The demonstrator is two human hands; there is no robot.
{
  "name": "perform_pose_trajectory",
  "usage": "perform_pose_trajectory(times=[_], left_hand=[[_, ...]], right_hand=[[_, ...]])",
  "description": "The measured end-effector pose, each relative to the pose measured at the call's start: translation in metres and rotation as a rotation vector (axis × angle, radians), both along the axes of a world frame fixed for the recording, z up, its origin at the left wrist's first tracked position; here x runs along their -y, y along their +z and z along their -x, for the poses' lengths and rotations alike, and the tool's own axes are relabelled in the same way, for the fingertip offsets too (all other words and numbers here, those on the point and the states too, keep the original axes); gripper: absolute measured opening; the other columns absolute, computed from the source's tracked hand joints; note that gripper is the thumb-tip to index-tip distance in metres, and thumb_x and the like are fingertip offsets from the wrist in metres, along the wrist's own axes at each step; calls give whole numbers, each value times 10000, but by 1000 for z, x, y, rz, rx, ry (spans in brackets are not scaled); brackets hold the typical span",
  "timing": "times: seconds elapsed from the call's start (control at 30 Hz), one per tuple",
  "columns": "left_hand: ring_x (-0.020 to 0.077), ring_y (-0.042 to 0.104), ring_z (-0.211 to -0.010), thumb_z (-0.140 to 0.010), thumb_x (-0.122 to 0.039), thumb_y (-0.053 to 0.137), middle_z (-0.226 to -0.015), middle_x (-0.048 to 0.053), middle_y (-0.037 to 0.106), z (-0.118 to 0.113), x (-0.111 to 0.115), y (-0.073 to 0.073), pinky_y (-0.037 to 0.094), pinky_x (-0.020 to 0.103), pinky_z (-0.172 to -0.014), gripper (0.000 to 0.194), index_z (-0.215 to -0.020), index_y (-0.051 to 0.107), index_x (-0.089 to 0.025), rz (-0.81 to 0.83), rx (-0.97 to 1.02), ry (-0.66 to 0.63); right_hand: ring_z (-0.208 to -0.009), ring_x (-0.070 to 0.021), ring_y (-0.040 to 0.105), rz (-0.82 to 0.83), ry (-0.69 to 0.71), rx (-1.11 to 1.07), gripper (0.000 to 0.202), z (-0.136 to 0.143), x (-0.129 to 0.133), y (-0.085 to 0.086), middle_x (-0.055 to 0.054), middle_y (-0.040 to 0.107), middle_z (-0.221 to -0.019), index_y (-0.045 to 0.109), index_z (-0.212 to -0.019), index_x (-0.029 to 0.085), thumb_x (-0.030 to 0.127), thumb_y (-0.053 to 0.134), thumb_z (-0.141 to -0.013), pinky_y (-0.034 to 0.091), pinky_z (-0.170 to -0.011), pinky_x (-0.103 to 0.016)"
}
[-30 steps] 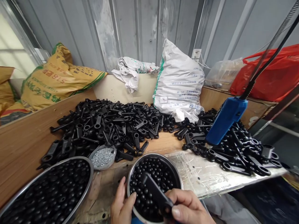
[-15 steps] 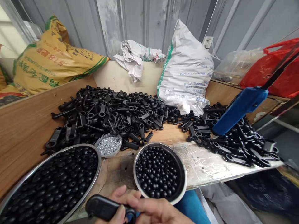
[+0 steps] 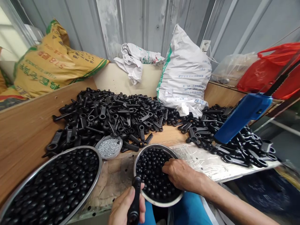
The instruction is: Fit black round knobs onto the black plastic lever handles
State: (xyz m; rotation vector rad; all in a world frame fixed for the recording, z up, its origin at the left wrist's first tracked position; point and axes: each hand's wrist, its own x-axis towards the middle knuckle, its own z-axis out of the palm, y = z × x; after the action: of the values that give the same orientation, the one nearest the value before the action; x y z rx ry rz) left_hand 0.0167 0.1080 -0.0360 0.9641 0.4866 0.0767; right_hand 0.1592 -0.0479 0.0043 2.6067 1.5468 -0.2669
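My left hand is closed around a black plastic crank handle, held upright at the near rim of the small metal bowl. Round black ball knobs with small holes fill much of that bowl. My right hand reaches over its right rim, fingers curled down among the knobs. Its fingertips are partly hidden, so what they pinch cannot be made out. To the left, a larger metal bowl holds many more knobs. Between the bowls, farther back, stands a small clear tub of silvery screws.
Black crank handles lie heaped at the back and at the right. A blue electric screwdriver hangs over the right heap. Behind are a yellow sack, a white sack and a red bag. A wooden side board borders the left.
My right hand has left the crank handle and moved right into the small bowl. My left hand has turned the crank handle from lying sideways to upright.
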Motion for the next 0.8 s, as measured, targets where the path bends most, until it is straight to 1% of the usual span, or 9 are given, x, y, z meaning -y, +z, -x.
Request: perform_pose_trajectory(times=[0.17, 0.23, 0.33, 0.43, 0.5, 0.57, 0.63, 0.7, 0.8], left_hand=[[103, 488, -360, -625, -430, 695, -500, 4, 560, -10, 9, 11, 327, 192, -355, 369, -816, 665, -116, 99, 99, -30], [78, 462, -333, -595, -401, 729, -487, -18, 539, -14, 17, 17, 301, 170, -336, 356, -811, 665, -126, 83, 91, -30], [48, 429, -316, -567, -380, 753, -492, -19, 553, -21, 33, 25, 270, 150, -332, 332, -761, 663, -127, -23, 95, 8], [44, 397, -315, -578, -388, 740, -389, -15, 522, -27, 49, 33, 262, 145, -350, 321, -725, 658, -114, -140, 108, 8], [43, 386, -323, -580, -363, 740, -343, -29, 472, -30, 57, 36, 260, 143, -365, 294, -703, 652, -111, -158, 104, -28], [38, 382, -328, -577, -302, 741, -361, -38, 462, -32, 62, 38, 254, 144, -370, 221, -658, 641, -122, -91, 102, -85], [27, 369, -317, -582, -251, 732, -364, -48, 450, -34, 66, 38, 250, 143, -368, 156, -634, 640, -135, 26, 111, -148], [19, 359, -300, -604, -253, 715, -364, -53, 445, -36, 68, 37, 244, 139, -357, 138, -663, 653, -144, 134, 137, -199], [15, 370, -287, -636, -276, 694, -409, -49, 471, -39, 72, 34, 231, 131, -331, 158, -718, 655, -147, 194, 160, -232]], right_hand=[[-695, -197, 588, -97, -9, -74, 170, -4, 5, 1, -83, 649, -752, 610, -752, 133, 90, 459, -688, 340, -568, -263], [-684, -172, 571, -242, -47, -164, 158, -1, 12, 8, -54, 636, -739, 603, -777, 146, 106, 471, -700, 345, -577, -245], [-626, -123, 515, -547, -113, -281, 167, 12, 21, 19, -2, 586, -712, 578, -851, 172, 128, 492, -714, 338, -557, -213], [-596, -117, 470, -771, -76, -233, 173, 30, 26, 26, 1, 547, -666, 564, -838, 159, 108, 487, -692, 325, -550, -218], [-585, -126, 454, -837, -5, -139, 161, 40, 28, 28, -13, 536, -632, 564, -787, 145, 84, 459, -682, 313, -547, -237], [-577, -132, 444, -836, 42, -87, 119, 45, 32, 28, -25, 536, -615, 560, -728, 140, 85, 456, -708, 304, -540, -251], [-594, -133, 460, -828, 62, -139, 93, 46, 37, 28, -26, 551, -622, 563, -705, 143, 124, 493, -763, 316, -549, -250], [-630, -134, 489, -873, 56, -234, 83, 45, 44, 27, -25, 569, -652, 586, -751, 146, 172, 525, -801, 347, -582, -242], [-686, -145, 517, -962, 16, -339, 109, 44, 53, 25, -47, 595, -747, 610, -869, 149, 202, 525, -825, 391, -643, -253]])
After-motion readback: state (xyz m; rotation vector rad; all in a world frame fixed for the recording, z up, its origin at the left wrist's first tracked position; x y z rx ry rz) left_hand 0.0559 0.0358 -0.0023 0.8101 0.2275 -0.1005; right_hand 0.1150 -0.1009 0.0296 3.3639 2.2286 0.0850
